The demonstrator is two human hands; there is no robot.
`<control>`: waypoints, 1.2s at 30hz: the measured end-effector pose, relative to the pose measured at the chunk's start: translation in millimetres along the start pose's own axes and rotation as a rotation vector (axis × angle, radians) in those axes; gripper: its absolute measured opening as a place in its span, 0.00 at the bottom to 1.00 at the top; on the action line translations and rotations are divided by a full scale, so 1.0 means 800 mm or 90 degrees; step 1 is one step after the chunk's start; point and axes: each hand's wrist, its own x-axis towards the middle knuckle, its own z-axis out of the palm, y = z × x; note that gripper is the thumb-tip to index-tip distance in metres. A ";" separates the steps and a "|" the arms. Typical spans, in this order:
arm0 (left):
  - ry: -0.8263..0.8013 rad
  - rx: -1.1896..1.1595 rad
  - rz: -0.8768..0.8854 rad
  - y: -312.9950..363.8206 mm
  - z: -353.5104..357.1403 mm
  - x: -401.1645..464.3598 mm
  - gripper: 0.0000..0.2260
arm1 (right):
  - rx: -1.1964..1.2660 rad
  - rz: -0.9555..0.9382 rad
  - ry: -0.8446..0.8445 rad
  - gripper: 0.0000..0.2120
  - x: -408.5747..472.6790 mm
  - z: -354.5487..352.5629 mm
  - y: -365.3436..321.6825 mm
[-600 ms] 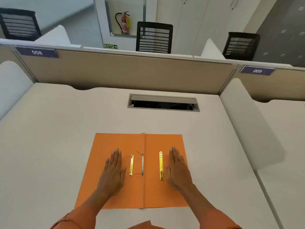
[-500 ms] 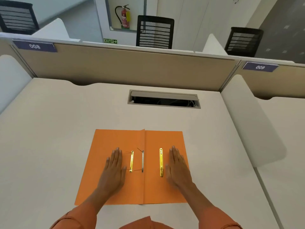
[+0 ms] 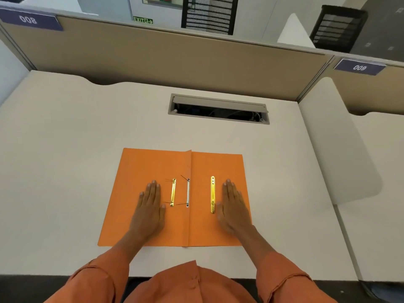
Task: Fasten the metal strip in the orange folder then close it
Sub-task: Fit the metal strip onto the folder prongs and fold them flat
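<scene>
The orange folder [image 3: 153,171] lies open and flat on the pale table [image 3: 65,149], with its middle fold running away from the person. Both hands rest on it with the palms down and the fingers stretched out and close together. The grip of each hand is fully open and holds nothing.

The left hand [image 3: 150,206] lies on the left half of the folder. Just to its right is a short gold strip [image 3: 173,192], and thin dark wires stick out from both ends of this strip. Between this strip and the fold there is a silver strip [image 3: 187,192], which lies along the fold with a small fastening point at each end.

The right hand [image 3: 234,206] lies on the right half of the folder. Just beside its thumb side is a longer gold strip [image 3: 212,194], loose on the orange card and parallel to the fold. I cannot tell whether the hand touches it.

Beyond the folder, the table has a long cable slot [image 3: 218,109] with its flap raised. A beige partition [image 3: 175,57] stands at the far edge of the table. The person's orange sleeves [image 3: 282,281] show at the near edge.
</scene>
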 end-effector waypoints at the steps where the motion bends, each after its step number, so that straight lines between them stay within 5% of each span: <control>1: 0.003 0.004 0.006 0.000 0.001 0.000 0.34 | -0.001 0.000 0.003 0.35 -0.001 0.001 0.000; 13: -0.012 0.001 0.016 -0.003 -0.009 0.003 0.37 | -0.018 0.009 -0.017 0.35 0.002 -0.013 -0.008; 19: 0.262 -0.095 0.059 0.003 -0.036 -0.001 0.18 | 0.108 0.045 0.142 0.13 0.031 -0.067 -0.012; 23: 0.247 -0.221 -0.010 0.017 -0.033 -0.017 0.09 | 0.315 0.086 0.037 0.20 0.055 -0.099 -0.019; 28: 0.201 -0.255 -0.062 0.035 -0.017 -0.034 0.09 | 0.257 0.034 -0.060 0.33 0.072 -0.108 -0.029; 36: 0.126 -0.311 -0.114 0.050 -0.009 -0.031 0.08 | 0.188 0.002 -0.079 0.33 0.083 -0.105 -0.040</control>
